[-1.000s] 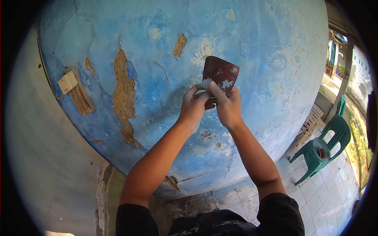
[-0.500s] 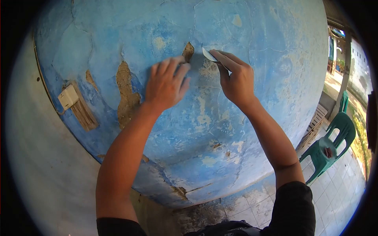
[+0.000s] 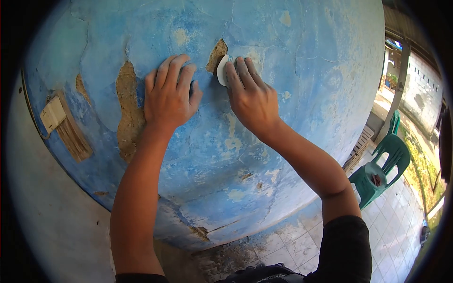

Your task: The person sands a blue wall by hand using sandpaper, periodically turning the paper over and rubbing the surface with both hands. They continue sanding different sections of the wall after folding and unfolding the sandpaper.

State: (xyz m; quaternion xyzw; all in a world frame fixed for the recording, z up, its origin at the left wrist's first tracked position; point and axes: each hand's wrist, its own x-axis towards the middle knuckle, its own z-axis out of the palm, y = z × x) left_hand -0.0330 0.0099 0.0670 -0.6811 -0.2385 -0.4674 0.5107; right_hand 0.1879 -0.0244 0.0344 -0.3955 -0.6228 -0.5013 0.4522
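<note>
A weathered blue wall (image 3: 212, 165) with peeling paint and bare brown plaster fills most of the view. My right hand (image 3: 255, 96) presses a thin white sheet (image 3: 222, 71), which looks like sandpaper, to the wall with its fingers. The sheet's rounded left edge shows; the rest lies under the hand. Just left of it is a bare plaster patch (image 3: 216, 54). My left hand (image 3: 171, 94) rests on the wall with fingers apart and holds nothing. It is right of a longer bare patch (image 3: 128, 104). Grey dust coats my right fingers.
At the left, a cream switch box (image 3: 52, 114) sits on a wooden board (image 3: 75, 139). To the right, a green plastic chair (image 3: 396, 153) bears a clear container (image 3: 375, 177) with something dark inside. Wooden slats (image 3: 359, 145) lean near the wall above the tiled floor (image 3: 302, 236).
My right hand has moved left and flattened the sheet, earlier bent away, against the wall beside the bare patch. My left hand has shifted left and come to rest. The view has swung slightly.
</note>
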